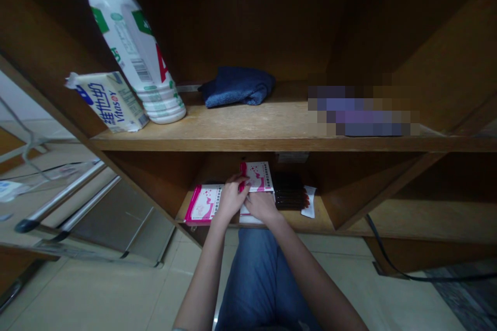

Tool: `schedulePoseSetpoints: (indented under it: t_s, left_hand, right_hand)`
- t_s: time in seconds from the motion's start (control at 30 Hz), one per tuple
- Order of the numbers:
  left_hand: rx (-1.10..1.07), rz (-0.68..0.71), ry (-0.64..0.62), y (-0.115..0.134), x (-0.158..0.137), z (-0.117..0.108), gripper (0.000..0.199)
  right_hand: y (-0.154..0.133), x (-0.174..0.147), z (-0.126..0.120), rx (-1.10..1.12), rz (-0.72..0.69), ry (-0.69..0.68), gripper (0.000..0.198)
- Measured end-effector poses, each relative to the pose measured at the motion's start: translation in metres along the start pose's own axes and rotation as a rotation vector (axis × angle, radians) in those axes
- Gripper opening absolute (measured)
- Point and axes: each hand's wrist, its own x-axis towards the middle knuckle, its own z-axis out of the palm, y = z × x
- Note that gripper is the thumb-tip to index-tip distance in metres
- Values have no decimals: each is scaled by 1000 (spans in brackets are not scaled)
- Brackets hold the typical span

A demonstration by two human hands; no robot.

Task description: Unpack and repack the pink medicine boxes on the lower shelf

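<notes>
In the lower compartment, my left hand [232,197] has its fingers closed on the left edge of a pink-and-white box [259,175]. My right hand [262,206] is at the lower edge of that box, its fingers hidden under or behind the box. Below my hands a white box-like item [250,219] is partly visible. To the left of my left hand lies another pink-and-white box [205,201]. Close on the right is a stack of dark, thin items with reddish-brown ends [289,198], and a white slip [309,201] lies beside it.
On the upper shelf stand a large white bottle [130,46] and a Vitasoy carton [111,102]. A folded dark blue cloth [238,87] and a blurred-out purplish item [361,114] lie farther right. A metal-framed rack [73,207] stands left; a black cable [392,264] runs right.
</notes>
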Motion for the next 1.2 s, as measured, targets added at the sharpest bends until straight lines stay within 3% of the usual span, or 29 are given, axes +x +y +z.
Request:
schedulePoseSetpoints:
  t_s: [0.2,0.33,0.57,0.87,1.2]
  left_hand:
    - [0,-8,11,0,-1,0,22]
    - [-8,-11,16,-1,-1,1,22]
    - [-22,-4,29,-1,-2,1,22]
    - [-42,16,52,-1,-4,4,23]
    - [-38,28,48,-3,-6,3,24]
  right_hand:
    - [0,-4,0,-31,-17,50,39]
    - [-2,-26,7,-70,-51,112,39]
    - [5,-61,15,48,-138,231,31]
    - [9,-60,15,131,-202,344,35]
    - [10,-52,14,62,-175,113,49]
